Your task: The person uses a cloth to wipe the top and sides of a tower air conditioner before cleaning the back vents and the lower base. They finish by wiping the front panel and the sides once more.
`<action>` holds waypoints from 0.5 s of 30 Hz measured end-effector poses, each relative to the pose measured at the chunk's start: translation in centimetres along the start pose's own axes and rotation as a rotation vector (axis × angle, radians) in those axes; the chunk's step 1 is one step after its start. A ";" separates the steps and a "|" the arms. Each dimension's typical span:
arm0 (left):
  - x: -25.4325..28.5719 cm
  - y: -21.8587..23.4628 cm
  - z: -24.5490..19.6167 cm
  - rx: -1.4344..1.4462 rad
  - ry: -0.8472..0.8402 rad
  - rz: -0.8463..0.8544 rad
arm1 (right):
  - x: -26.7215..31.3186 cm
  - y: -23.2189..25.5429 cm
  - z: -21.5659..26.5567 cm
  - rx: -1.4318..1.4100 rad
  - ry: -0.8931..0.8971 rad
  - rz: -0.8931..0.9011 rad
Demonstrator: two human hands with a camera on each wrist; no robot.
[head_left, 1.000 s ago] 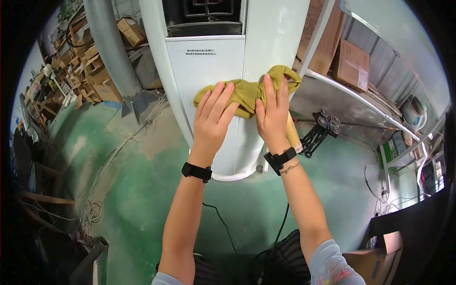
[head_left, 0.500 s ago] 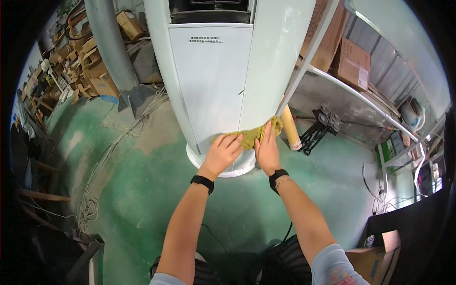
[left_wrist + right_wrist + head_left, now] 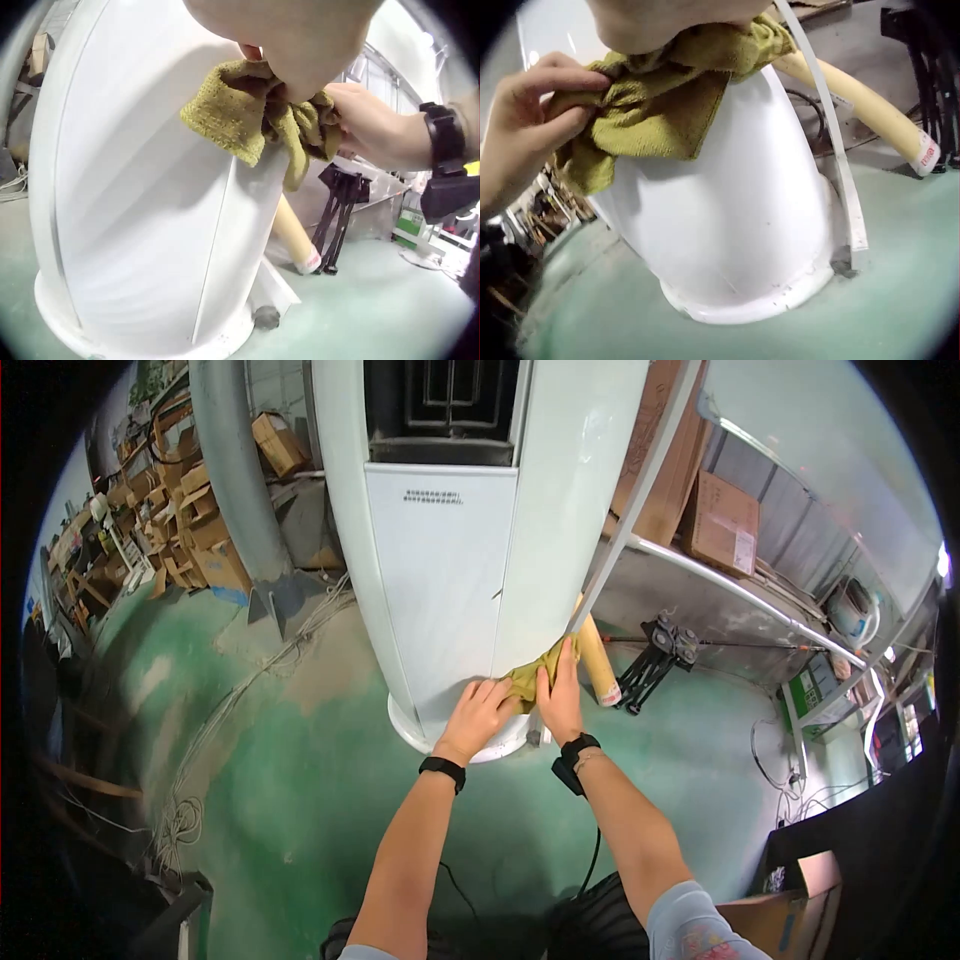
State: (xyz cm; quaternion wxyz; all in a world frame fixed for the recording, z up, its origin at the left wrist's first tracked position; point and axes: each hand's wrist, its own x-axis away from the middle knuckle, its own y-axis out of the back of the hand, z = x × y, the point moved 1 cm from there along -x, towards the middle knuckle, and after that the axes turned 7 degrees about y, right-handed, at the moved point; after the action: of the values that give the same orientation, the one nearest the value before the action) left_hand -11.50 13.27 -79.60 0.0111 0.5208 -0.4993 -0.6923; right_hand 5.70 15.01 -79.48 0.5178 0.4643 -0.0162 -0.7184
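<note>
A crumpled olive-green cloth (image 3: 530,682) lies against the lower front of a tall white cabinet unit (image 3: 445,575), toward its right side. The left hand (image 3: 477,718) pinches the cloth's left end between thumb and fingers, plainest in the right wrist view, where that hand (image 3: 536,124) is at the left. My right hand (image 3: 562,695) lies over the cloth's right part with its fingers extended, pressing it to the curved surface. The left wrist view shows the cloth (image 3: 232,112) bunched and folded, its lower edge hanging free beneath both hands.
A yellow roll (image 3: 597,665) and a folded black stand (image 3: 655,660) are right of the unit, below a white metal frame (image 3: 640,490) holding cardboard boxes (image 3: 722,525). Cables (image 3: 215,730) run along the green floor at left, near a grey post (image 3: 235,480) and piled cartons.
Both hands have moved the cloth down the unit from its middle to near the base, then slightly rightward. The left fingers, earlier stretched over the cloth, are now bent. The head view has shifted slightly.
</note>
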 end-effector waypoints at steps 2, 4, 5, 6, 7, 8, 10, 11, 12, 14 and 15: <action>-3.2 2.3 -0.5 0.037 -0.022 -0.183 | -2.5 1.2 1.8 -0.088 0.019 -0.170; -7.5 5.8 -1.1 0.033 -0.041 -0.379 | -6.0 3.2 4.9 -0.191 0.001 -0.333; -9.4 7.8 -1.4 0.015 -0.051 -0.472 | -7.8 4.7 7.3 -0.293 0.020 -0.399; -11.3 9.9 -1.9 -0.002 -0.059 -0.563 | -9.8 6.2 9.2 -0.306 0.118 -0.462; -13.7 12.1 -2.3 -0.039 -0.091 -0.626 | -12.3 7.5 11.0 -0.318 0.217 -0.522; -16.1 14.4 -2.6 -0.074 -0.120 -0.684 | -15.0 8.9 12.2 -0.303 0.289 -0.551; -21.4 18.1 -2.5 -0.062 -0.161 -0.729 | -20.4 12.4 15.8 -0.282 0.422 -0.619; -23.8 19.8 -2.4 -0.105 -0.169 -0.737 | -23.2 13.6 16.1 -0.328 0.455 -0.617; -25.7 21.0 -2.3 -0.144 -0.173 -0.740 | -25.3 14.8 16.9 -0.464 0.439 -0.540; -27.9 21.4 -1.8 -0.167 -0.219 -0.658 | -28.0 15.6 16.6 -0.387 0.459 -0.442; -28.2 20.9 -1.6 -0.177 -0.242 -0.616 | -28.7 15.3 15.9 -0.371 0.443 -0.416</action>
State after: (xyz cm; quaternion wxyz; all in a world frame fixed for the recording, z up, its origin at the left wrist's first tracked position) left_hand -8.01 16.83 -44.87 -0.2129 0.5582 -0.2541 -0.7606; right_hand 6.92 22.40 -44.08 0.4271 0.5001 0.3220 -0.6810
